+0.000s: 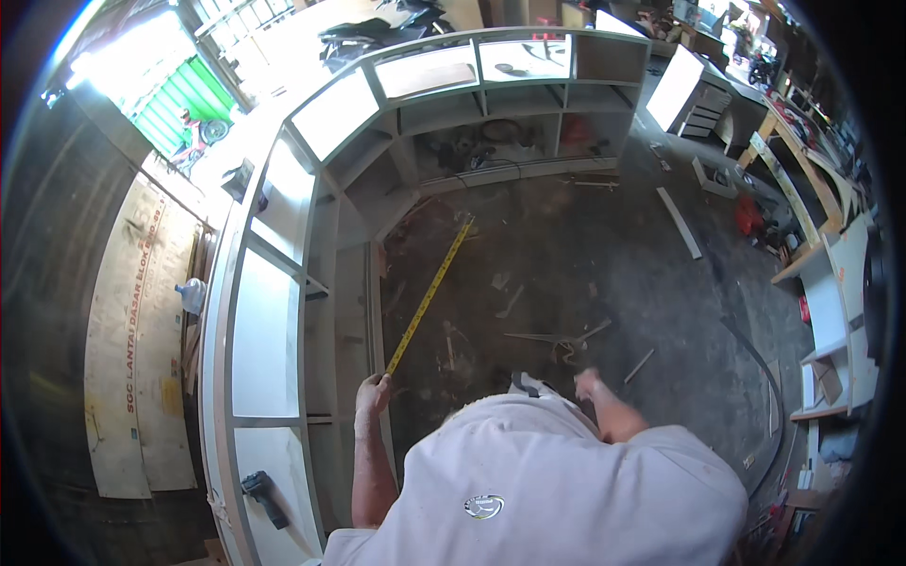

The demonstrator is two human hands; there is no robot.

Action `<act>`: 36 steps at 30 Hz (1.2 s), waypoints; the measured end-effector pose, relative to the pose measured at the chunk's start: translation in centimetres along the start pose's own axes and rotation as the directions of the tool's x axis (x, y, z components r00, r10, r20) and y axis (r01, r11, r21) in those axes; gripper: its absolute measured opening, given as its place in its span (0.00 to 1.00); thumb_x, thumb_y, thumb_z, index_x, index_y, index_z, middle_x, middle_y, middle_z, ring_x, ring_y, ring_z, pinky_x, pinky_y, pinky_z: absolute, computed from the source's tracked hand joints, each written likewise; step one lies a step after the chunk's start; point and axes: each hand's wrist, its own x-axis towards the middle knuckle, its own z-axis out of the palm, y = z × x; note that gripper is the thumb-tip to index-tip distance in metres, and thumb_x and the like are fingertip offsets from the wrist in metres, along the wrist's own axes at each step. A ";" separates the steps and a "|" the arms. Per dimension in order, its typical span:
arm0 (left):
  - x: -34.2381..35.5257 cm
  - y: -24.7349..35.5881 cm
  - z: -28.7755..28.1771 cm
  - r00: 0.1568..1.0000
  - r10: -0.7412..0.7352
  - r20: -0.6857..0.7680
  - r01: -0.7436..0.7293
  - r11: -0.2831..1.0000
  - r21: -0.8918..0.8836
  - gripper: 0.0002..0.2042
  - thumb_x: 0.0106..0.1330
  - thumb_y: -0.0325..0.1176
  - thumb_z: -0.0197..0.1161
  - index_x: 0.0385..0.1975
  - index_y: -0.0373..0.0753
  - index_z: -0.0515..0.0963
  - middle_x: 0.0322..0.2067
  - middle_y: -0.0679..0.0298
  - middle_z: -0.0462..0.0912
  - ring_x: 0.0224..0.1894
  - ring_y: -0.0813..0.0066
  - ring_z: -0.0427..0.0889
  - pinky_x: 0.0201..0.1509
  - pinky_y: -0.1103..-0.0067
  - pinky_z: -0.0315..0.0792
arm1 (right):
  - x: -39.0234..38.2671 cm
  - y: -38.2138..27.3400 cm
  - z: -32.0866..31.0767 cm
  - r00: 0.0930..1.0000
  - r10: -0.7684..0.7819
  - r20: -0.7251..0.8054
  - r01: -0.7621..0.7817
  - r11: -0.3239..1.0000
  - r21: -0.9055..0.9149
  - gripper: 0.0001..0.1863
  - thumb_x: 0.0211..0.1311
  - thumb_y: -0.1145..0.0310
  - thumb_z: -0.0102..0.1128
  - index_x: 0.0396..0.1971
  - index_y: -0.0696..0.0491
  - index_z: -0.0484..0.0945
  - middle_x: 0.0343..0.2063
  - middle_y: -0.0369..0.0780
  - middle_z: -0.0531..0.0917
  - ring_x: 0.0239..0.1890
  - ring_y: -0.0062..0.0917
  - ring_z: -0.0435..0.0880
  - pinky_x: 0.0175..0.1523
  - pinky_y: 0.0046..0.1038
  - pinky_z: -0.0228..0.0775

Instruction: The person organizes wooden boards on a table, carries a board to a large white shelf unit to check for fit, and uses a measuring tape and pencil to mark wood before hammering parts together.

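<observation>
My left hand (374,394) is closed around the near end of a yellow tape measure (430,293). Its blade stretches away from me, slanting to the right over the dark floor. Beside that hand runs a long curved cabinet frame (219,377) with pale shelves and open compartments, bending round along the far side. In front of my body, to the right, my right hand (587,383) looks closed. Whatever its fingers hold, if anything, is hidden. Near it on the floor lie thin pale strips (545,338).
A dark power tool (266,498) lies on the cabinet at the lower left. A white strip (679,223) and a black hose (755,356) lie on the floor to the right. Wooden pieces (813,160) crowd the right side. A motorcycle (382,36) stands beyond the cabinet.
</observation>
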 end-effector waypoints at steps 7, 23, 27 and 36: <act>7.7 8.2 -3.9 0.985 -0.161 0.058 0.161 0.987 -0.001 0.19 0.66 0.47 0.53 0.37 0.36 0.81 0.33 0.53 0.84 0.41 0.57 0.83 0.46 0.67 0.73 | 3.9 -34.7 -9.0 0.986 -0.154 -0.067 0.163 0.778 0.607 0.19 0.66 0.62 0.56 0.52 0.57 0.71 0.43 0.47 0.81 0.39 0.35 0.84 0.41 0.33 0.78; 41.9 18.8 -13.5 0.980 -0.137 0.147 0.126 0.989 0.082 0.21 0.66 0.48 0.53 0.49 0.40 0.80 0.46 0.52 0.83 0.53 0.55 0.79 0.58 0.68 0.71 | 20.9 -77.2 -18.5 0.927 -0.368 -0.065 0.245 0.469 0.849 0.14 0.64 0.61 0.60 0.44 0.53 0.74 0.35 0.40 0.84 0.31 0.23 0.84 0.31 0.22 0.78; 47.8 22.7 -17.4 0.991 -0.047 0.122 0.034 0.993 0.110 0.20 0.66 0.47 0.54 0.50 0.41 0.80 0.48 0.52 0.82 0.53 0.54 0.79 0.58 0.66 0.71 | 26.3 -82.5 -20.6 0.965 -0.198 -0.173 0.243 0.424 0.873 0.09 0.64 0.60 0.60 0.39 0.48 0.77 0.27 0.33 0.81 0.23 0.17 0.80 0.24 0.18 0.73; 59.3 22.3 -21.0 0.998 -0.041 -0.043 0.047 0.986 0.160 0.17 0.67 0.46 0.56 0.43 0.39 0.81 0.37 0.51 0.84 0.44 0.52 0.82 0.48 0.64 0.74 | 37.2 -96.8 -22.5 0.936 -0.327 -0.133 0.303 0.548 0.780 0.07 0.63 0.60 0.61 0.34 0.46 0.82 0.27 0.29 0.80 0.21 0.14 0.77 0.24 0.17 0.69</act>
